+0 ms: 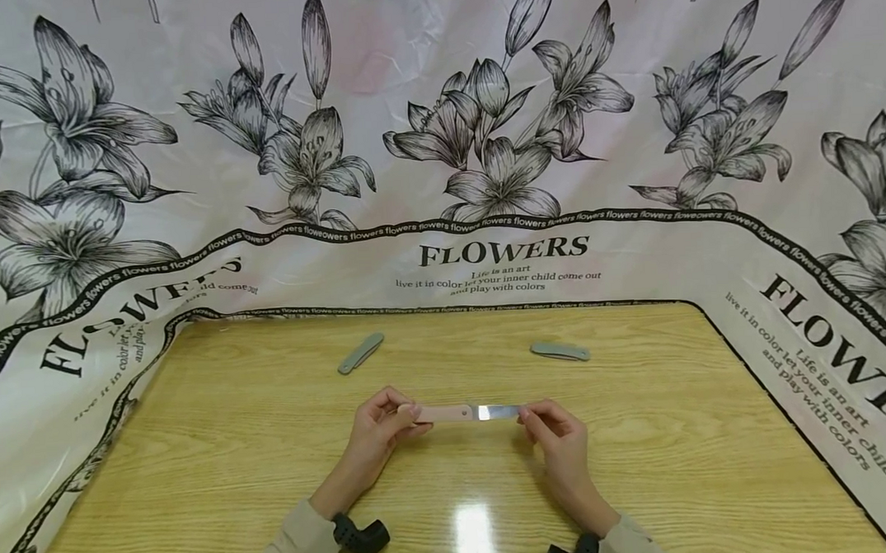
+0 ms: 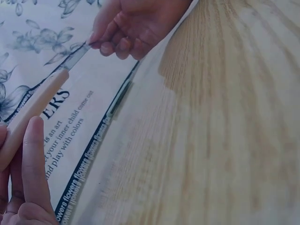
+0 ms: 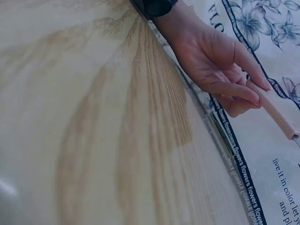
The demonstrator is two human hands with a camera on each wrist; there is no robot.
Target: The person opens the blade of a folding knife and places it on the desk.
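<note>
A folding knife [image 1: 445, 413] with a pale pink handle is held up level over the table, its shiny blade [image 1: 499, 412] swung out to the right. My left hand [image 1: 374, 438] pinches the rear end of the handle between thumb and fingers. At the other end, the thumb and fingertips of my right hand [image 1: 563, 446] pinch the blade's tip, covering it. The left wrist view shows the handle [image 2: 35, 110] running toward the right hand [image 2: 140, 26]. In the right wrist view, the left hand [image 3: 213, 58] has thumb and fingers on the handle [image 3: 277, 112].
Beyond the hands lie two grey-green folded knives, one slanted at left [image 1: 360, 353] and one at right [image 1: 560, 352]. The wood-grain table [image 1: 270, 399] is bordered at the back and sides by a flower-printed sheet [image 1: 324, 269]. Black wrist devices [image 1: 361, 536] sit by both sleeves.
</note>
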